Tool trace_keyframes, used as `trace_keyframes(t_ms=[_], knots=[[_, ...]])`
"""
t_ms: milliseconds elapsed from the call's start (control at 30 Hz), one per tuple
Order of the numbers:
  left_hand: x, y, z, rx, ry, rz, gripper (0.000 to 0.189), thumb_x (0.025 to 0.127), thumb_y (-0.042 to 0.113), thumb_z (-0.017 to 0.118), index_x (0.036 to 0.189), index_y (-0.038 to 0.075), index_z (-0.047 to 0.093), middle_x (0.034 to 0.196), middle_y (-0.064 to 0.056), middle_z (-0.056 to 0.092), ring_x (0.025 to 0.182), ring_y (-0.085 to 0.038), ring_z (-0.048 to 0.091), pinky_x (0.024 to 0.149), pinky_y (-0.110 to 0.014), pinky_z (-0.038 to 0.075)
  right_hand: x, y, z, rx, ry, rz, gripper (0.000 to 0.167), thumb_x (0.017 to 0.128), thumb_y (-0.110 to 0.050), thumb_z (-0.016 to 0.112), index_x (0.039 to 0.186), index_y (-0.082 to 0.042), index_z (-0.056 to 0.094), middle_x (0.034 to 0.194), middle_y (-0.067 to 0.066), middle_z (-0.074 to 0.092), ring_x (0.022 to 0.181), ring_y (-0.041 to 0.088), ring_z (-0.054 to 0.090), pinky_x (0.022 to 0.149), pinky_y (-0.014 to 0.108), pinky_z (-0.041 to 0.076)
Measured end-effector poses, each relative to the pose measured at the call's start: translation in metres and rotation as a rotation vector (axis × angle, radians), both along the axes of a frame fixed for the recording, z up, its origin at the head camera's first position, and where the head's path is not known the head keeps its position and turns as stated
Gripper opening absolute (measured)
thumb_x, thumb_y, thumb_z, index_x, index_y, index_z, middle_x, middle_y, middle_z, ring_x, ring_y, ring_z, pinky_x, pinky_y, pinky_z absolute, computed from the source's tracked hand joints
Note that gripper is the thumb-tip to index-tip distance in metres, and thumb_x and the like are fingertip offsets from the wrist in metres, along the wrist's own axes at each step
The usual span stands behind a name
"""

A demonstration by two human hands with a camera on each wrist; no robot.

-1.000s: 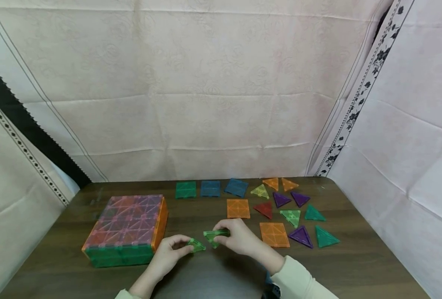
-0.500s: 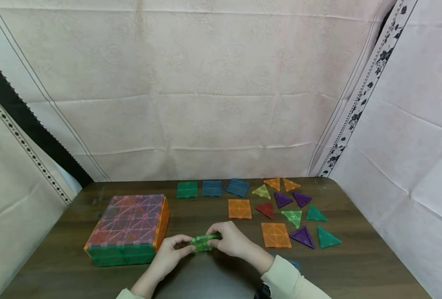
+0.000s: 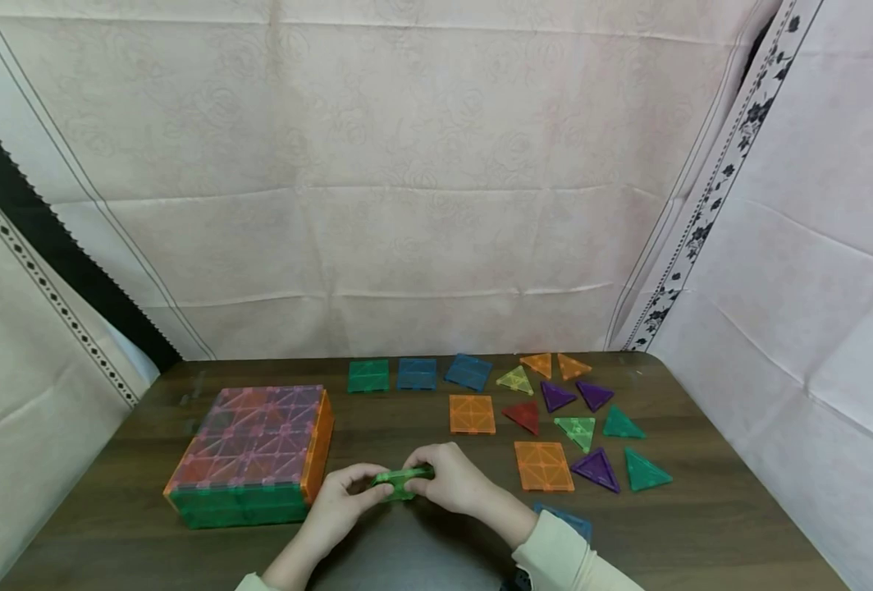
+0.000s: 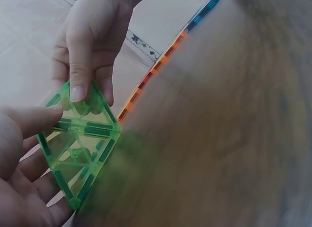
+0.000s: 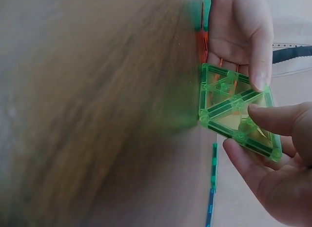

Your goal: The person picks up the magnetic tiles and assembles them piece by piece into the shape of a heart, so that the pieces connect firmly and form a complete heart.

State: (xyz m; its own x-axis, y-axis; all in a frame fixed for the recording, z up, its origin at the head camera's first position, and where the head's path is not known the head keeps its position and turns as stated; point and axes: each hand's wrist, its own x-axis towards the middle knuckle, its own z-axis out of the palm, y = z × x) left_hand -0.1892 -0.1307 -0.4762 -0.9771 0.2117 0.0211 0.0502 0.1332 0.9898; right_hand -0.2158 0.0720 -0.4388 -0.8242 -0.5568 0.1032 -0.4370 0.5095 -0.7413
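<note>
Two translucent green triangular magnetic tiles meet edge to edge between my hands, low over the table, forming a diamond. In the head view my left hand point(image 3: 336, 505) pinches the left tile point(image 3: 394, 478), and my right hand point(image 3: 454, 484) pinches the right one. From the left wrist, the left hand's tile point(image 4: 57, 164) is the lower triangle, and the right thumb point(image 4: 78, 71) presses on the upper tile point(image 4: 105, 109). From the right wrist, the right thumb point(image 5: 278, 117) lies on the nearer tile point(image 5: 261, 148), while the left hand point(image 5: 241, 36) holds the farther tile point(image 5: 203, 92).
A box of joined tiles point(image 3: 255, 435), purple-red on top with green and orange sides, stands left. Square tiles in orange point(image 3: 543, 466), blue point(image 3: 417, 373) and green point(image 3: 367, 375) lie behind and right. Several triangles point(image 3: 595, 469) spread farther right. A blue tile point(image 3: 565, 521) lies by the right sleeve.
The right hand has moved left and slightly down, bringing its green triangle against the left one. The tiles were apart a second ago. The left hand has barely moved.
</note>
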Motion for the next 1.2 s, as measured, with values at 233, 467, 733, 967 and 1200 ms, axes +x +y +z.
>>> trace_keyframes(t_ms=[233, 467, 733, 967, 1200], knots=[[0.0, 0.001, -0.001, -0.013, 0.016, 0.019, 0.026, 0.086, 0.016, 0.073, 0.104, -0.003, 0.07, 0.098, -0.014, 0.07, 0.08, -0.012, 0.063, 0.071, -0.025, 0.052, 0.001, 0.019, 0.007, -0.018, -0.008, 0.016, 0.025, 0.087, -0.017, 0.073, 0.107, -0.005, 0.069, 0.099, 0.001, 0.069, 0.083, 0.006, 0.062, 0.073, 0.021, 0.051], [0.0, 0.001, -0.002, -0.059, 0.022, 0.047, 0.025, 0.085, 0.018, 0.074, 0.101, -0.001, 0.071, 0.093, -0.01, 0.07, 0.076, -0.01, 0.061, 0.066, -0.025, 0.051, 0.012, 0.079, 0.019, -0.089, 0.024, -0.087, 0.035, 0.087, -0.025, 0.073, 0.115, -0.004, 0.065, 0.108, 0.015, 0.068, 0.1, 0.033, 0.063, 0.084, 0.039, 0.053], [-0.001, 0.001, -0.004, -0.067, 0.04, 0.034, 0.026, 0.085, 0.019, 0.074, 0.101, -0.002, 0.071, 0.093, -0.012, 0.07, 0.076, -0.01, 0.062, 0.065, -0.025, 0.051, 0.022, 0.171, 0.022, -0.061, 0.042, -0.34, 0.041, 0.084, -0.023, 0.076, 0.113, 0.002, 0.064, 0.105, 0.016, 0.068, 0.093, 0.026, 0.064, 0.077, 0.029, 0.054], [-0.002, 0.0, -0.005, -0.064, 0.047, 0.033, 0.025, 0.085, 0.018, 0.074, 0.1, -0.002, 0.072, 0.092, -0.012, 0.07, 0.076, -0.011, 0.062, 0.066, -0.025, 0.051, 0.024, 0.23, 0.01, 0.072, 0.078, -0.461, 0.05, 0.08, -0.025, 0.079, 0.117, 0.004, 0.062, 0.109, 0.016, 0.067, 0.098, 0.031, 0.063, 0.079, 0.034, 0.053], [-0.001, 0.001, -0.005, -0.066, 0.039, 0.034, 0.025, 0.085, 0.018, 0.074, 0.1, -0.002, 0.072, 0.09, -0.012, 0.07, 0.074, -0.011, 0.062, 0.065, -0.024, 0.051, 0.017, 0.255, -0.006, 0.186, 0.086, -0.414, 0.058, 0.074, -0.031, 0.083, 0.119, 0.001, 0.062, 0.113, 0.013, 0.063, 0.104, 0.035, 0.057, 0.087, 0.053, 0.047]])
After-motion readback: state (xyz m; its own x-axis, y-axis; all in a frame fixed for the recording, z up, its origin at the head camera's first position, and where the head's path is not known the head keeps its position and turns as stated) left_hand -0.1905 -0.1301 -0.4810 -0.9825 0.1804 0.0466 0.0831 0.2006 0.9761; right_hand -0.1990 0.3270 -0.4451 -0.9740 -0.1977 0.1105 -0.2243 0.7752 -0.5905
